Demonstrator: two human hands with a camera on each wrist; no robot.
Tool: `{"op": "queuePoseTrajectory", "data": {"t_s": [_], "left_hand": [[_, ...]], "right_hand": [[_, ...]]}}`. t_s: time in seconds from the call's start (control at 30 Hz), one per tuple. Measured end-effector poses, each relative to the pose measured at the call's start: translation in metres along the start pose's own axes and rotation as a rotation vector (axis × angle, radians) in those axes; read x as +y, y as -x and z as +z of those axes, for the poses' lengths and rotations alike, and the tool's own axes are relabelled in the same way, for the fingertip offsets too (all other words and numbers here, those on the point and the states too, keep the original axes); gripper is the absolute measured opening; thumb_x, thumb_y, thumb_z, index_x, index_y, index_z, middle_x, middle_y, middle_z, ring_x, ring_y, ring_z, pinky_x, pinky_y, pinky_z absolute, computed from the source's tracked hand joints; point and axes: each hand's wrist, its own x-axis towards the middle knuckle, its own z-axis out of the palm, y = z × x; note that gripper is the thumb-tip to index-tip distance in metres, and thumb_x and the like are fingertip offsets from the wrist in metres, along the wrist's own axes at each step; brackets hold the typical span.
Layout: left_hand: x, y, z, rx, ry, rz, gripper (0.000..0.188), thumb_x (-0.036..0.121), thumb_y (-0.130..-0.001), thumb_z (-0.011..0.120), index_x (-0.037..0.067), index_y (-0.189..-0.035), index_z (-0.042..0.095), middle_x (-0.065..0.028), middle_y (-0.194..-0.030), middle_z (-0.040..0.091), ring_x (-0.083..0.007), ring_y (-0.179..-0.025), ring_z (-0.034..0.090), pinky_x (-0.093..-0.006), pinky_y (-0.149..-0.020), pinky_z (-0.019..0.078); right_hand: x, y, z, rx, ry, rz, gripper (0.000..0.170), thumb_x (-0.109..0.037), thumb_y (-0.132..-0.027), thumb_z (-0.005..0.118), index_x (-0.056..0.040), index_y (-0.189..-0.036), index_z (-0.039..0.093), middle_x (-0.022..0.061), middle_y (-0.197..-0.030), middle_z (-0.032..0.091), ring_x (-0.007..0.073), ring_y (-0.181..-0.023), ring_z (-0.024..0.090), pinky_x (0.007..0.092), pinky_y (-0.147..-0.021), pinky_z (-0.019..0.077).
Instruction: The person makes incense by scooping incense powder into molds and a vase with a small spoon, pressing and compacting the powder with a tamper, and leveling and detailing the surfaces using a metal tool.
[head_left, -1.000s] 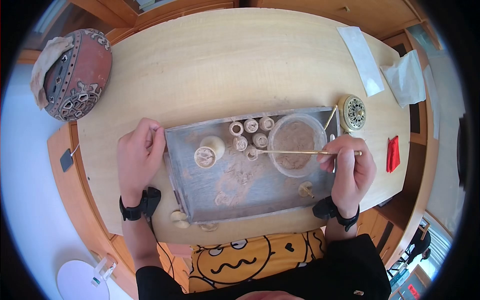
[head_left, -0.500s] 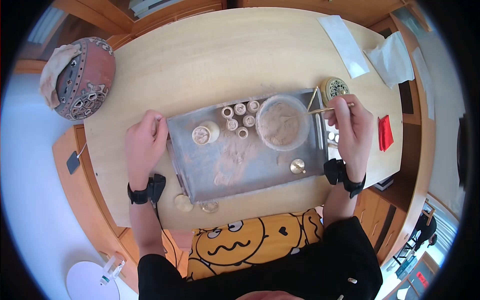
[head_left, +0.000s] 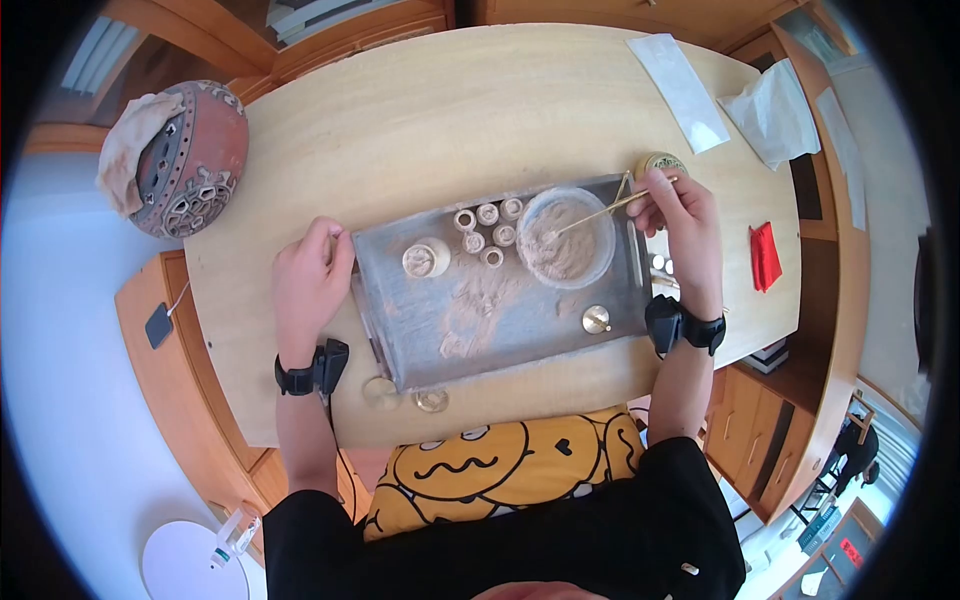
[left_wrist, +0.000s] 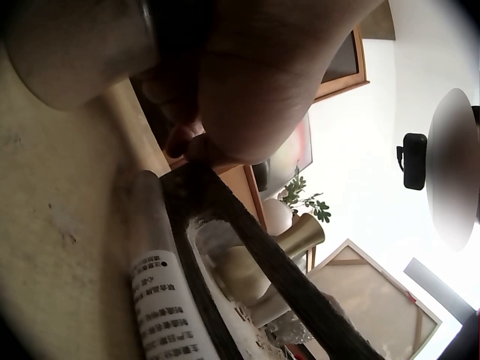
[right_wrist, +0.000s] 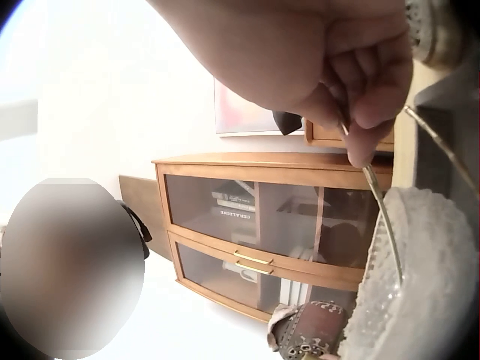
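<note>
My right hand (head_left: 678, 222) pinches a thin brass tool (head_left: 602, 211) whose tip lies in the brown powder of the round clear tub (head_left: 612, 250). The right wrist view shows the same tool (right_wrist: 384, 214) reaching down into the tub (right_wrist: 442, 247). Left of the tub stand several small powder-dusted jars (head_left: 474, 242) and a larger jar (head_left: 437, 257) filled with powder, all on the grey tray (head_left: 425, 350). At the tray's left edge rests my left hand (head_left: 312, 275), fingers curled and seemingly holding nothing.
A brass lidded burner (head_left: 660, 162) stands behind the right hand. Small brass piece (head_left: 596, 319) on the tray, round lids (head_left: 431, 400) before it. Red packet (head_left: 765, 257) at right, white sheets (head_left: 680, 92) at back right, carved red pot (head_left: 205, 150) at back left.
The tool's tip has moved from a small jar over to the tub and now lies in the powder. The right hand has shifted back; the left hand stays by the tray edge. The head view has shifted.
</note>
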Motion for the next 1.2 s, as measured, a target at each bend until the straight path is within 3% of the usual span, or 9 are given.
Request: {"op": "queuePoseTrajectory", "data": {"t_s": [0.17,0.3,0.4,0.6,0.77,1.2], "left_hand": [[-0.006,0.002,0.004,0.002,0.022,-0.014,0.01,0.013,-0.089,0.062,0.005,-0.088,0.057,-0.011,-0.052,0.044,-0.0269,-0.045,0.048,-0.0389,-0.048,0.0364],[-0.008,0.002,0.003,0.015,0.022,0.001,0.01,0.013,-0.089,0.062,0.005,-0.087,0.057,-0.0107,-0.052,0.044,-0.0262,-0.045,0.047,-0.0386,-0.048,0.036],[-0.009,0.001,0.002,0.009,0.023,-0.005,0.011,0.013,-0.089,0.062,0.004,-0.087,0.057,-0.0105,-0.052,0.044,-0.0258,-0.045,0.047,-0.0383,-0.047,0.0358],[-0.011,-0.001,0.001,-0.016,0.033,-0.011,0.012,0.014,-0.09,0.063,0.004,-0.087,0.057,-0.0105,-0.052,0.043,-0.0254,-0.045,0.046,-0.038,-0.048,0.0354],[-0.009,0.0,-0.001,-0.038,0.021,-0.014,0.012,0.014,-0.09,0.062,0.004,-0.087,0.057,-0.0105,-0.052,0.044,-0.0251,-0.045,0.046,-0.038,-0.048,0.0352],[-0.011,0.001,-0.001,-0.033,0.095,-0.022,0.012,0.015,-0.09,0.061,0.004,-0.087,0.058,-0.0109,-0.053,0.049,-0.026,-0.046,0.05,-0.0381,-0.049,0.0375]], "right_hand": [[-0.006,0.015,-0.003,0.125,0.13,-0.133,0.028,-0.024,-0.101,0.053,-0.0013,-0.09,0.065,0.0024,-0.071,0.064,0.0064,-0.062,0.055,0.0211,-0.056,0.042],[-0.011,0.025,0.004,0.121,0.246,-0.139,0.028,-0.025,-0.101,0.054,-0.0012,-0.09,0.065,0.0028,-0.071,0.064,0.0068,-0.061,0.055,0.0211,-0.056,0.0416],[-0.002,0.02,0.01,0.028,0.149,-0.062,0.029,-0.025,-0.101,0.054,-0.0007,-0.09,0.066,0.0036,-0.071,0.065,0.0075,-0.061,0.056,0.0215,-0.056,0.0424],[0.006,0.021,0.011,0.087,-0.01,0.015,0.031,-0.028,-0.1,0.055,-0.0001,-0.09,0.066,0.0047,-0.072,0.065,0.0087,-0.06,0.057,0.0223,-0.056,0.0434],[-0.002,0.024,0.01,0.18,-0.11,-0.027,0.031,-0.029,-0.1,0.056,-0.0002,-0.09,0.065,0.0059,-0.072,0.065,0.0084,-0.058,0.055,0.0223,-0.055,0.0425],[-0.05,0.033,0.056,0.093,0.095,-0.105,0.033,-0.027,-0.099,0.058,0.0025,-0.09,0.066,0.0035,-0.069,0.065,0.0065,-0.06,0.057,0.0208,-0.053,0.0429]]}}
